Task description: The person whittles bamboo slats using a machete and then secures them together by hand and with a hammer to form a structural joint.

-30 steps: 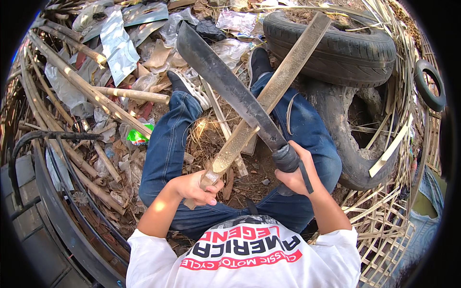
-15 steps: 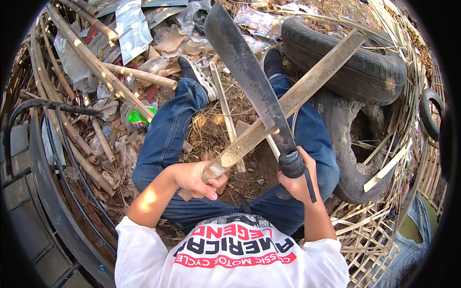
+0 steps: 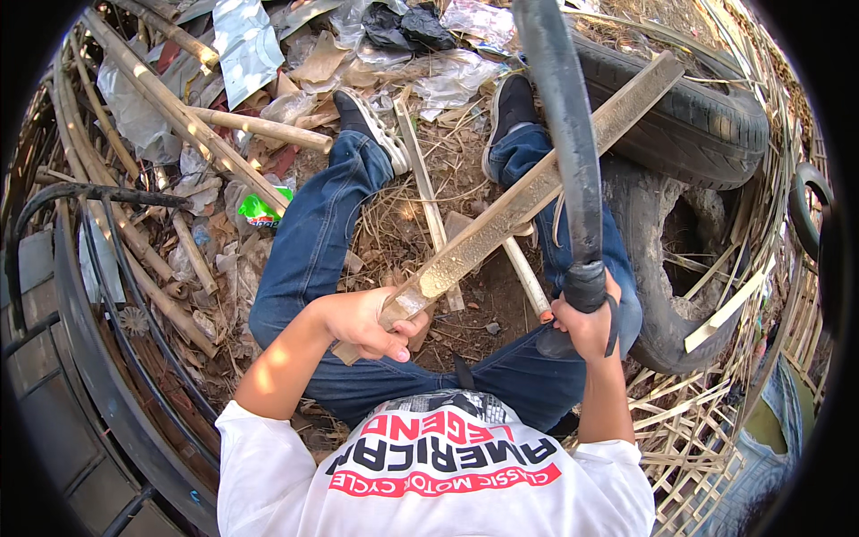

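Observation:
My left hand [image 3: 369, 324] is wrapped round the near end of a split bamboo piece [image 3: 506, 215], its hollow inner face turned up. The piece slants away to the far right, over my right shin. My right hand [image 3: 586, 324] grips the black-wrapped handle of a machete [image 3: 574, 143], a loose strap hanging by the wrist. Its dark blade stands away from me and passes in front of the bamboo; whether it touches cannot be made out. Close to my right hand, a pale stick [image 3: 526, 276] with a reddish end slopes under the bamboo.
Between my legs lies a narrow bamboo strip [image 3: 428, 201]. Two worn tyres [image 3: 689, 134] are at the right, above a heap of thin bamboo strips [image 3: 667, 447]. Bamboo poles [image 3: 183, 130] and plastic litter spread at the left, beside a black metal frame [image 3: 98, 358].
The machete has swung to the right and turned, so its broad blade now looks narrow. My right hand has shifted slightly right. The left hand keeps its hold on the bamboo.

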`<state>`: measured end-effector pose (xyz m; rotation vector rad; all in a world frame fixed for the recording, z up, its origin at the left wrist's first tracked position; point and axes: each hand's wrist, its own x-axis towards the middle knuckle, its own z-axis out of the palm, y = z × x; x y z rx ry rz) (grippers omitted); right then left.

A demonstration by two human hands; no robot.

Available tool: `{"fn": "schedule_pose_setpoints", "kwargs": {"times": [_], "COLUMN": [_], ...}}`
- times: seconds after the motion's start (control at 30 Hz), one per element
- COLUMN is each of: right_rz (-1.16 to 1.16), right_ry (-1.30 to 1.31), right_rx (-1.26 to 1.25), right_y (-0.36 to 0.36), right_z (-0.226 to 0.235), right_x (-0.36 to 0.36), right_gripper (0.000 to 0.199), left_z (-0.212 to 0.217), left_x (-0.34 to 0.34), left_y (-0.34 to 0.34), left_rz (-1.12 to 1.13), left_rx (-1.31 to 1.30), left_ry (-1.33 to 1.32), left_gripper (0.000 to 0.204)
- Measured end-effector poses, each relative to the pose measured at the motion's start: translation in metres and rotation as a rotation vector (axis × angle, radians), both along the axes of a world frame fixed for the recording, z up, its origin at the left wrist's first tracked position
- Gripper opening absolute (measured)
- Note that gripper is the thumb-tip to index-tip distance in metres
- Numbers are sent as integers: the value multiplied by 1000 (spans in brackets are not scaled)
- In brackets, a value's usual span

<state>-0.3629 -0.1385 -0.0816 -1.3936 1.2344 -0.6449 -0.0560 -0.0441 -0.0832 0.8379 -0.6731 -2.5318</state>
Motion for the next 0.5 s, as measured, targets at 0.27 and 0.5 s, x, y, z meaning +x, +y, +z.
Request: {"fn": "schedule_pose_setpoints", "kwargs": {"times": [0.27, 0.5], "right_rz": [181, 81], "right_ry": [4, 40], "right_rx": [-23, 306], "right_y": [7, 8], "right_z": [18, 19], "right_x": [10, -10], "right_gripper": [31, 34], "left_z": [-2, -7], "left_x": [-5, -27], "left_y": [-10, -24], "left_rz": [30, -19], "left_rx": [-23, 61], "left_ry": [51, 124], "left_gripper": [41, 41]}}
